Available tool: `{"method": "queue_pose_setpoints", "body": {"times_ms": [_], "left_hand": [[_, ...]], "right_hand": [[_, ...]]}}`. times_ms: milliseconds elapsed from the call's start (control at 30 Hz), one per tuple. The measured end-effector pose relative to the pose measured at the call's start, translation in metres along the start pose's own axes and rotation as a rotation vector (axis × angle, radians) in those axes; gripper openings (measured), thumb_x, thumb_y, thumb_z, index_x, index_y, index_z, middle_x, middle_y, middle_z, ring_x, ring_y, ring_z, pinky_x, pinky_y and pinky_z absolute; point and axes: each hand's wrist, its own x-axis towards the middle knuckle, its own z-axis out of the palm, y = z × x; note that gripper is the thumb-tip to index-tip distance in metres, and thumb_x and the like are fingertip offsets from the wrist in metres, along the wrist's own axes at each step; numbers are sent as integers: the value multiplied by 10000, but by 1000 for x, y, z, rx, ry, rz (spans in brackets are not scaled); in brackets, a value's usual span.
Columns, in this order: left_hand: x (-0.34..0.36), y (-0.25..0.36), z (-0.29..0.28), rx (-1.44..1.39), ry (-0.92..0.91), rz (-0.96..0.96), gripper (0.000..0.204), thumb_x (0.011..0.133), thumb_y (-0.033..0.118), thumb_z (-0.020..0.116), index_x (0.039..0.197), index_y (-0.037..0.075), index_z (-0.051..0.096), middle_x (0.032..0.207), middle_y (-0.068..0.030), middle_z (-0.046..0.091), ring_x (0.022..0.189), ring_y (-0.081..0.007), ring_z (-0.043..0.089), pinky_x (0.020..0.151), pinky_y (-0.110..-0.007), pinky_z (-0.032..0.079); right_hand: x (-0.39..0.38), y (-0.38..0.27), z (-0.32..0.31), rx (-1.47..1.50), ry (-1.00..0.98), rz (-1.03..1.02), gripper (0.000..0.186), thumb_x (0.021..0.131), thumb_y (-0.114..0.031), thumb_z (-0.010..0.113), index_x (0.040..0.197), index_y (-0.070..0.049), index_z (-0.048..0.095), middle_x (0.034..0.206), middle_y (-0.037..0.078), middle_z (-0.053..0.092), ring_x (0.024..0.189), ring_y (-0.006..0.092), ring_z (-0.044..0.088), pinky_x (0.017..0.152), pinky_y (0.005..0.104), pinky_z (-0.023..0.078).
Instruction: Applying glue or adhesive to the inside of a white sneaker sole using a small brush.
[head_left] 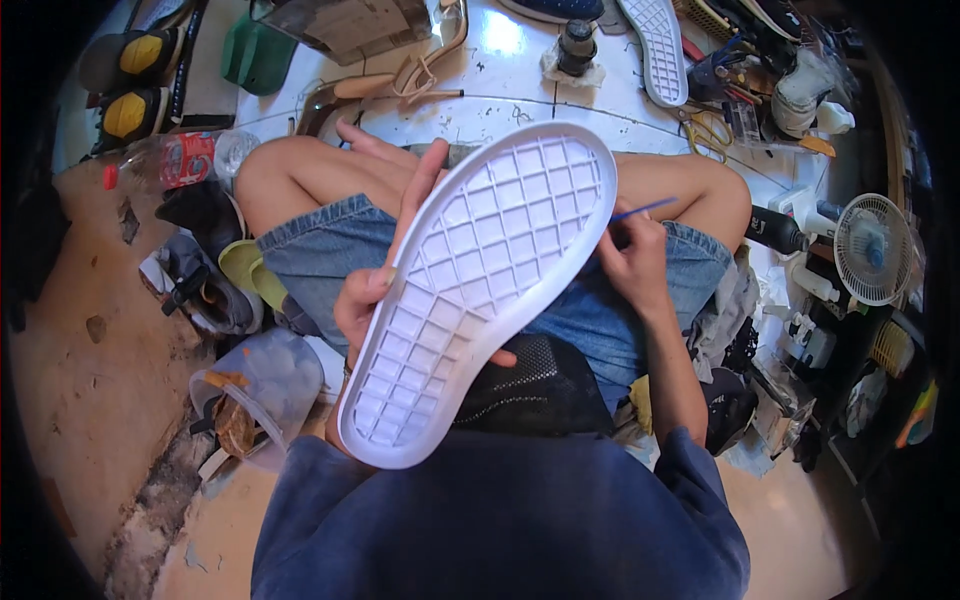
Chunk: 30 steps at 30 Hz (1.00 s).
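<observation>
My left hand (385, 270) grips a white rubber shoe sole (480, 290) by its left edge and holds it tilted over my lap, its gridded inner side facing up. My right hand (632, 258) is at the sole's right edge and pinches a thin blue-handled brush (645, 209) whose tip is hidden behind the sole. I sit cross-legged in denim shorts (330, 245). A black mesh shoe upper (545, 390) lies on my lap under the sole.
A second white sole (660, 45) and a dark jar (577, 45) lie on the white tiles ahead. A plastic bottle (185, 158), shoes and a clear tub (265, 385) sit at my left. A small white fan (873, 248) and bottles crowd the right.
</observation>
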Motion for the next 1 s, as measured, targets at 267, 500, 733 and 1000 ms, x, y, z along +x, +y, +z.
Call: {"method": "queue_pose_setpoints", "body": {"times_ms": [267,500,733,1000], "left_hand": [[-14,-14,4,27,-41,-31,955,886,346,574,1583,333,-79,1647,-173,-13,1437,-540,200,922,-837,340],[-7,-31,30,234,36,80,945,780,298,531,1592,200,57,1612,-191,143,1428,-495,273,790,-730,516],[-10,-31,33,294,49,62,959,767,322,548,1588,168,77,1610,-195,151,1424,-468,304,807,-692,540],[-3,-35,37,571,25,163,981,753,319,564,1582,139,70,1596,-211,188,1411,-415,358,857,-598,574]], "right_hand": [[-5,-92,-72,597,237,-334,226,976,-300,636,921,-84,592,737,21,662,765,162,427,679,296,358],[-7,-121,-66,276,-48,-426,131,800,-131,785,908,-93,721,815,-1,736,746,184,525,776,319,379],[-8,-140,-73,149,-48,-497,147,736,-91,795,861,-111,720,867,1,726,817,233,511,750,332,412],[-13,-142,-70,104,-47,-411,163,722,-116,795,861,-138,713,829,-21,672,820,222,520,770,353,401]]}}
